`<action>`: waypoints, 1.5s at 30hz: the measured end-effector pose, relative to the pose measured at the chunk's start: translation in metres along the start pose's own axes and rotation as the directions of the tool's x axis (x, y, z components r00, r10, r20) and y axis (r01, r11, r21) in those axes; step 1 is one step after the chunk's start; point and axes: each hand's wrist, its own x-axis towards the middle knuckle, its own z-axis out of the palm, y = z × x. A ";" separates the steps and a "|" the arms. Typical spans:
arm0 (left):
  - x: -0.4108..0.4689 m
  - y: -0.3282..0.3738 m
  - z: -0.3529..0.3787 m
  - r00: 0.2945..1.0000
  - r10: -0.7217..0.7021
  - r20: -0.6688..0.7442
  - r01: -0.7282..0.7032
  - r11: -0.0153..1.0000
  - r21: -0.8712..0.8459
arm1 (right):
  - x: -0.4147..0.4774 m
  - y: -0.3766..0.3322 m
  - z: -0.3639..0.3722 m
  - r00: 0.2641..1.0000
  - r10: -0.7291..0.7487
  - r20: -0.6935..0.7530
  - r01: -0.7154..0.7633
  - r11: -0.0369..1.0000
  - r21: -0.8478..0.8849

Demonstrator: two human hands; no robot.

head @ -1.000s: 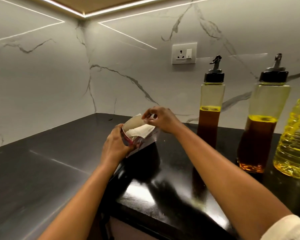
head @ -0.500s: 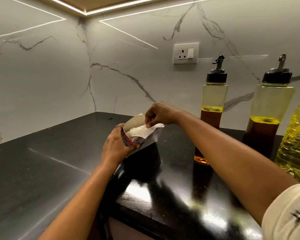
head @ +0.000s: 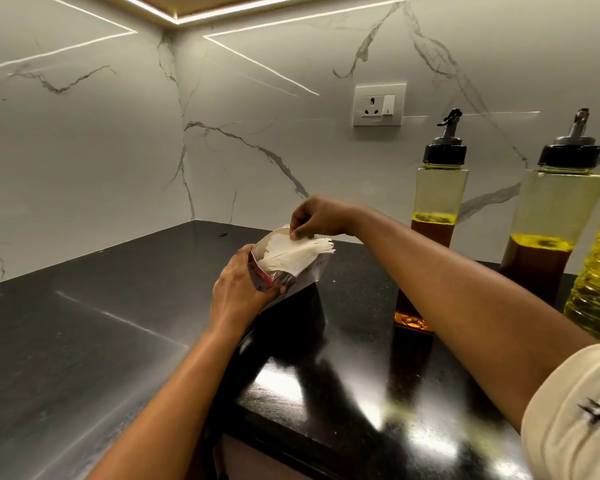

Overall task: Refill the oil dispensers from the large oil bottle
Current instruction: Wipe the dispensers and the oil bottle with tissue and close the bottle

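Left hand gripped the box; right hand fingers pinched a tissue; capped dispensers stood upright, right of that hand.

A small opened cardboard box with a red side sits tilted over the glossy black stone countertop, white paper tissues fanning from its mouth. Far right, a white socket plate is set in the grey-veined white marble wall.

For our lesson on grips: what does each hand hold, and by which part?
The left hand grips the tissue packet round its lower body. The right hand pinches the white tissues at their upper edge.
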 end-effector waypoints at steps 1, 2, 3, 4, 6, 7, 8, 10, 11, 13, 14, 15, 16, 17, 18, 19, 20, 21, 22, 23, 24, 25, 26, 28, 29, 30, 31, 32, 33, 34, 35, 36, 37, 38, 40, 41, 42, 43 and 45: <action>0.000 0.000 0.000 1.000 0.000 -0.004 0.000 1.000 -0.001 | 0.002 -0.001 0.001 1.000 0.004 -0.027 -0.004 1.000 -0.003; 0.000 0.000 0.001 1.000 -0.002 -0.009 0.002 1.000 -0.001 | 0.004 -0.002 0.001 0.998 0.008 -0.056 -0.008 1.000 -0.005; 0.000 0.000 0.001 1.000 -0.006 -0.014 0.006 1.000 -0.002 | 0.006 -0.003 0.002 0.996 0.012 -0.083 -0.013 1.000 -0.007; 0.000 0.000 0.001 1.000 -0.013 -0.015 0.013 1.000 -0.003 | 0.007 -0.004 0.003 0.995 0.014 -0.103 -0.015 1.000 -0.011; 0.000 0.000 0.002 1.000 -0.024 -0.016 0.024 1.000 -0.005 | 0.010 -0.006 0.004 0.993 0.010 -0.119 -0.014 0.999 -0.030; 0.000 0.000 0.002 0.999 -0.027 -0.016 0.027 1.000 -0.007 | 0.012 -0.008 0.005 0.991 0.009 -0.130 -0.015 0.999 -0.041; 0.000 0.001 0.003 0.999 -0.031 -0.017 0.031 0.999 -0.008 | 0.014 -0.008 0.004 0.988 0.009 -0.154 -0.016 0.999 -0.045; 0.001 0.001 0.003 0.999 -0.044 -0.022 0.043 0.999 -0.008 | 0.017 -0.008 0.001 0.973 0.014 -0.230 -0.016 1.000 -0.008; 0.002 0.000 0.004 0.998 -0.052 -0.026 0.051 0.999 -0.007 | 0.019 -0.010 0.000 0.966 0.012 -0.258 -0.008 1.000 0.016; 0.003 -0.001 0.004 0.997 -0.067 -0.030 0.067 0.998 -0.005 | 0.021 -0.014 -0.001 0.961 -0.020 -0.277 0.017 1.000 -0.012; 0.003 -0.001 0.005 0.997 -0.073 -0.032 0.073 0.997 -0.007 | 0.021 -0.017 0.000 0.958 -0.041 -0.283 0.024 0.998 -0.063; 0.003 -0.001 0.005 0.996 -0.077 -0.035 0.077 0.997 -0.009 | 0.022 -0.019 0.001 0.957 -0.055 -0.285 0.029 0.995 -0.096; 0.003 -0.002 0.005 0.996 -0.082 -0.039 0.081 0.997 -0.014 | 0.023 -0.021 0.002 0.963 -0.051 -0.266 0.030 0.996 -0.084; 0.003 -0.002 0.005 0.995 -0.087 -0.040 0.086 0.996 -0.019 | 0.024 -0.023 0.003 0.975 -0.029 -0.219 0.019 0.999 -0.048; 0.003 -0.002 0.005 0.995 -0.096 -0.037 0.096 0.995 -0.024 | 0.025 -0.025 0.003 0.988 0.005 -0.152 -0.009 1.000 -0.026; 0.004 -0.003 0.006 0.993 -0.112 -0.030 0.111 0.993 -0.027 | 0.025 -0.026 0.004 0.996 0.043 -0.081 -0.046 0.998 -0.031; 0.005 -0.004 0.006 0.991 -0.132 -0.023 0.131 0.991 -0.032 | 0.026 -0.027 0.003 0.997 0.075 -0.023 -0.076 0.996 -0.053; 0.005 -0.006 0.006 0.988 -0.153 -0.018 0.152 0.988 -0.038 | 0.027 -0.028 0.002 0.995 0.097 0.016 -0.096 0.993 -0.073; 0.006 -0.007 0.005 0.985 -0.172 -0.017 0.171 0.984 -0.045 | 0.027 -0.028 0.001 0.993 0.109 0.036 -0.105 0.990 -0.090; 0.006 -0.007 0.005 0.983 -0.185 -0.018 0.184 0.982 -0.050 | 0.028 -0.028 0.000 0.992 0.117 0.039 -0.113 0.988 -0.102; 0.006 -0.007 0.005 0.981 -0.193 -0.019 0.192 0.980 -0.051 | 0.029 -0.028 0.000 0.992 0.125 0.032 -0.121 0.987 -0.103; 0.006 -0.007 0.006 0.980 -0.199 -0.019 0.198 0.979 -0.049 | 0.031 -0.027 -0.001 0.991 0.134 0.017 -0.132 0.987 -0.089; 0.006 -0.006 0.006 0.979 -0.205 -0.017 0.204 0.978 -0.047 | 0.033 -0.026 -0.002 0.990 0.142 -0.008 -0.143 0.988 -0.062; 0.005 -0.007 0.006 0.977 -0.210 -0.019 0.209 0.977 -0.050 | 0.037 -0.023 -0.003 0.986 0.142 -0.089 -0.141 0.990 0.016; 0.005 -0.008 0.007 0.977 -0.214 -0.018 0.213 0.976 -0.048 | 0.040 -0.022 -0.003 0.980 0.140 -0.143 -0.133 0.990 0.053; 0.005 -0.008 0.007 0.976 -0.217 -0.018 0.216 0.975 -0.043 | 0.042 -0.021 -0.003 0.969 0.141 -0.202 -0.127 0.988 0.084; 0.005 -0.009 0.008 0.975 -0.219 -0.021 0.218 0.975 -0.041 | 0.044 -0.021 -0.003 0.956 0.146 -0.253 -0.121 0.986 0.113; 0.005 -0.010 0.008 0.975 -0.223 -0.023 0.222 0.974 -0.042 | 0.045 -0.020 -0.003 0.945 0.151 -0.290 -0.116 0.984 0.135; 0.006 -0.010 0.009 0.974 -0.227 -0.023 0.226 0.973 -0.046 | 0.048 -0.020 -0.003 0.938 0.155 -0.311 -0.112 0.982 0.151; 0.006 -0.009 0.009 0.972 -0.233 -0.022 0.231 0.972 -0.049 | 0.049 -0.020 -0.003 0.931 0.159 -0.328 -0.110 0.981 0.162; 0.007 -0.010 0.009 0.971 -0.239 -0.021 0.238 0.970 -0.053 | 0.051 -0.020 -0.003 0.920 0.164 -0.357 -0.108 0.979 0.173; 0.007 -0.010 0.010 0.969 -0.246 -0.022 0.245 0.968 -0.057 | 0.054 -0.021 -0.003 0.901 0.168 -0.399 -0.099 0.977 0.188; 0.007 -0.011 0.010 0.967 -0.253 -0.024 0.251 0.966 -0.060 | 0.057 -0.022 -0.004 0.876 0.178 -0.449 -0.094 0.975 0.203; 0.007 -0.011 0.010 0.966 -0.259 -0.023 0.257 0.965 -0.061 | 0.059 -0.023 -0.005 0.850 0.193 -0.490 -0.097 0.972 0.214; 0.006 -0.012 0.010 0.965 -0.262 -0.026 0.261 0.964 -0.057 | 0.062 -0.026 -0.007 0.810 0.236 -0.537 -0.128 0.965 0.230; 0.007 -0.011 0.011 0.964 -0.264 -0.029 0.262 0.964 -0.053 | 0.063 -0.028 -0.008 0.794 0.260 -0.549 -0.140 0.958 0.252; 0.007 -0.011 0.011 0.964 -0.264 -0.034 0.262 0.964 -0.052 | 0.062 -0.030 -0.010 0.777 0.284 -0.561 -0.129 0.945 0.299; 0.008 -0.011 0.011 0.964 -0.261 -0.040 0.259 0.964 -0.053 | 0.061 -0.030 -0.012 0.765 0.315 -0.562 -0.106 0.922 0.373; 0.009 -0.011 0.012 0.967 -0.252 -0.035 0.250 0.967 -0.046 | 0.048 -0.032 -0.013 0.771 0.382 -0.509 -0.037 0.825 0.564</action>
